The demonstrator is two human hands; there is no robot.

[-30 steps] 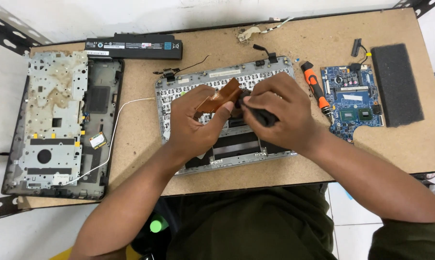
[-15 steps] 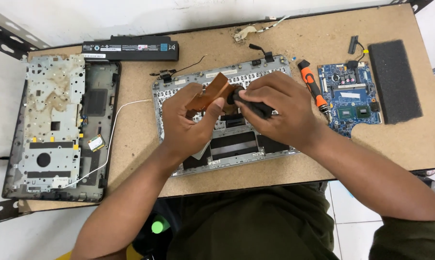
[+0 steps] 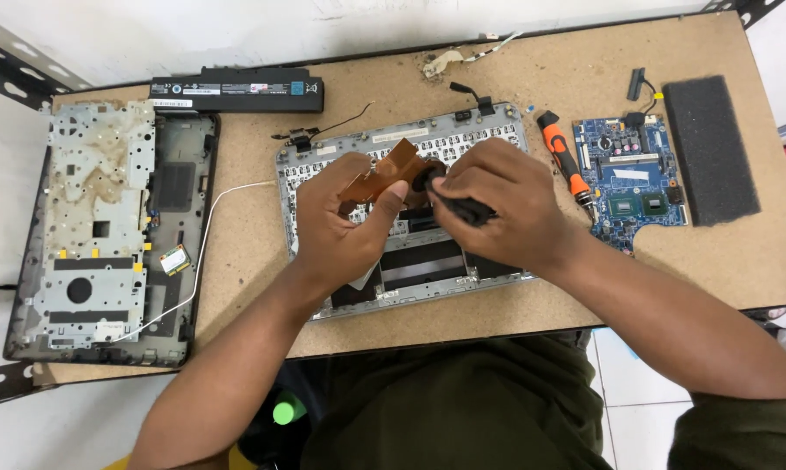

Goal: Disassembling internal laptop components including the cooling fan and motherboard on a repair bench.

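Observation:
My left hand (image 3: 351, 224) pinches a copper-coloured heat pipe assembly (image 3: 384, 170) and holds it over the upturned grey laptop top case (image 3: 410, 261) in the middle of the wooden table (image 3: 254, 287). My right hand (image 3: 497, 204) grips the black fan part (image 3: 462, 207) at the other end of that assembly. The two hands meet, fingertips close together. Part of the assembly is hidden under my fingers.
A laptop bottom case with a metal frame (image 3: 106, 235) lies at the left. A black battery (image 3: 236, 91) lies at the back. An orange-handled screwdriver (image 3: 565, 161), a blue motherboard (image 3: 628, 178) and a black foam pad (image 3: 710, 148) sit at the right.
The view has shifted slightly. Both hands stay on the copper and fan assembly over the top case, turning it a little.

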